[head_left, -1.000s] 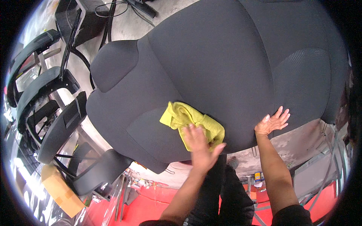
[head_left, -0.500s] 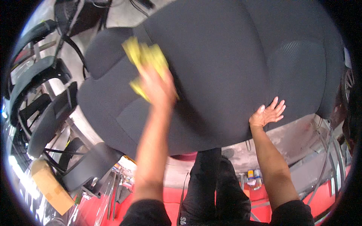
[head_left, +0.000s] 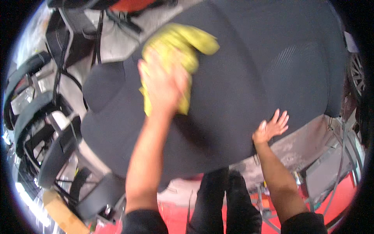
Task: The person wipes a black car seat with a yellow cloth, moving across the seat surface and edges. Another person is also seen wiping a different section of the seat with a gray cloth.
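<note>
Covering part of the crumpled yellow cloth (head_left: 177,39), which extends past its fingertips, the left hand (head_left: 163,84) is too blurred to tell whether it grips. Spread fingers of the right hand (head_left: 271,128) rest on the dark fabric seat (head_left: 230,97), cut off beyond them. Red flooring (head_left: 173,216) shows behind; ribbed texture lies ahead of the right fingertips.
</note>
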`<state>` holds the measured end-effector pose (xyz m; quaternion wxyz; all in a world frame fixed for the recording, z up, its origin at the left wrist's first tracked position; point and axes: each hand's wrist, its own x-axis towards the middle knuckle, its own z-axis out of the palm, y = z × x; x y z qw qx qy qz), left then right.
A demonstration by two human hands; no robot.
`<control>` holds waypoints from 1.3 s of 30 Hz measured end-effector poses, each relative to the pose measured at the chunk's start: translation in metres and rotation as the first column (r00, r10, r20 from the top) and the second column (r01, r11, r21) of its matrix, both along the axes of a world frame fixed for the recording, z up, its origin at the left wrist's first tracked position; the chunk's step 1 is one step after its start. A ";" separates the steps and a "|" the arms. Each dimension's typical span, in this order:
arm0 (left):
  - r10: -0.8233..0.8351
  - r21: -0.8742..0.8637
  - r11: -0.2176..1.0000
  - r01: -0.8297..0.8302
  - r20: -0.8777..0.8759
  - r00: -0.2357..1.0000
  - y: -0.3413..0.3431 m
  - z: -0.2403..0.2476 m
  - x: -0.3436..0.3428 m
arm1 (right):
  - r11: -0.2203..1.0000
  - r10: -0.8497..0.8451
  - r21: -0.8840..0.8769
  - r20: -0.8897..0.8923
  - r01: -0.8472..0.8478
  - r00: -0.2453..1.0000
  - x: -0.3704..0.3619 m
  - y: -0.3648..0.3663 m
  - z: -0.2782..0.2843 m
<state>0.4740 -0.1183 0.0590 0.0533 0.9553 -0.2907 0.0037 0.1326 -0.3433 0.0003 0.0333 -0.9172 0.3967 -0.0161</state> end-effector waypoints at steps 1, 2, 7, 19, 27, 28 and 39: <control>0.103 -0.075 0.992 -0.099 0.050 0.993 0.001 -0.005 0.049 | 1.000 0.003 -0.028 0.049 -0.002 0.999 0.023 -0.011 -0.008; 0.259 -0.136 0.946 -0.295 -0.230 0.938 0.022 0.000 0.063 | 0.999 0.017 -0.034 0.027 -0.016 0.999 0.012 -0.012 -0.005; 0.426 -0.209 0.607 -0.767 -0.728 0.537 -0.023 -0.012 0.116 | 0.997 0.014 -0.076 0.058 -0.010 0.998 0.007 -0.006 -0.011; 0.226 0.245 0.958 -0.150 -0.315 0.922 0.078 -0.015 0.156 | 0.998 0.050 -0.053 0.110 -0.044 0.993 0.017 -0.001 -0.020; -0.201 -0.271 0.959 0.085 -0.435 0.878 -0.128 -0.021 0.168 | 0.999 -0.023 0.035 0.085 0.020 0.996 0.011 -0.014 -0.016; -0.442 0.055 0.892 0.448 -0.097 0.892 -0.053 -0.042 0.189 | 0.999 0.025 0.023 0.198 -0.030 0.980 0.010 -0.010 -0.019; 0.339 -0.095 0.929 -0.357 -0.163 0.926 0.020 0.031 -0.213 | 1.000 0.030 0.003 0.177 -0.031 0.984 0.009 -0.012 -0.024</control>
